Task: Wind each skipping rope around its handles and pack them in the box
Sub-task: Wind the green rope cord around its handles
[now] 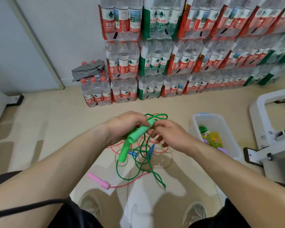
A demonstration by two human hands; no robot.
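My left hand grips a green handle of a skipping rope, with the second green handle hanging just below it. The green rope loops above the handle and trails down toward the floor. My right hand pinches the green rope right beside the held handle. On the floor under my hands lie a pink handle with its pink rope, two blue handles and thin yellowish rope loops. A clear plastic box to the right holds wound ropes in green, yellow and purple.
Shrink-wrapped packs of water bottles are stacked against the far wall, with a grey cloth on one low pack. A white metal frame stands at the right. My shoes and a white sheet lie near the bottom.
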